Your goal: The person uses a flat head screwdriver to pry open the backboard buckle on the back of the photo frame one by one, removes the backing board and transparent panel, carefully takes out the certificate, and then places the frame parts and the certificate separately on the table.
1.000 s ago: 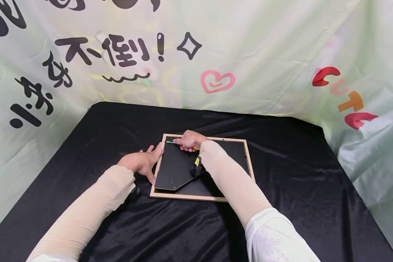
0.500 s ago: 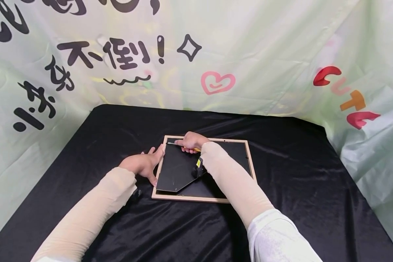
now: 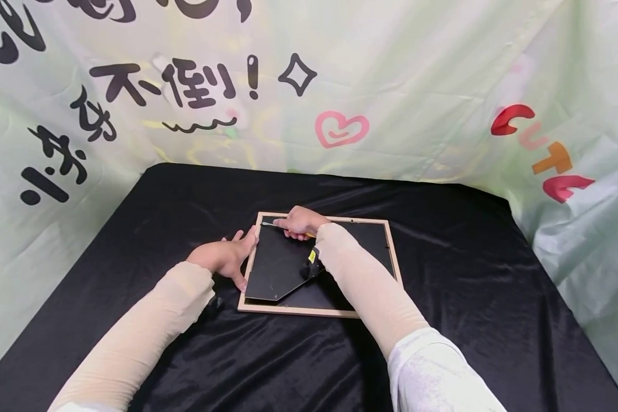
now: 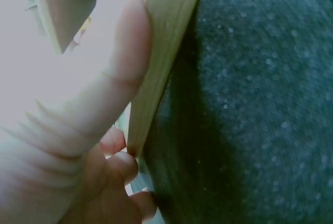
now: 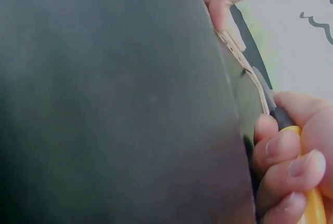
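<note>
A picture frame (image 3: 325,312) with pale wooden edges lies back up on a black cloth. Its dark backing has a stand flap (image 3: 273,266) raised slightly near the front. My left hand (image 3: 225,256) presses against the frame's left side, thumb near the front corner and fingers spread toward the far one. In the left wrist view the thumb lies along the wooden edge (image 4: 161,52). My right hand (image 3: 301,222) grips a yellow-handled screwdriver (image 5: 311,208). Its flat metal tip is at the far left corner, by a small dark tab (image 5: 244,71) on the inner edge.
Black cloth (image 3: 474,274) covers the table around the frame. A printed fabric backdrop (image 3: 417,86) hangs behind and at both sides. More small dark tabs show on the frame's far and right edges. My right forearm (image 3: 371,286) crosses over the frame.
Both hands, the frame and the screwdriver keep nearly the same places. The view has shifted slightly; the screwdriver tip stays at the far left corner.
</note>
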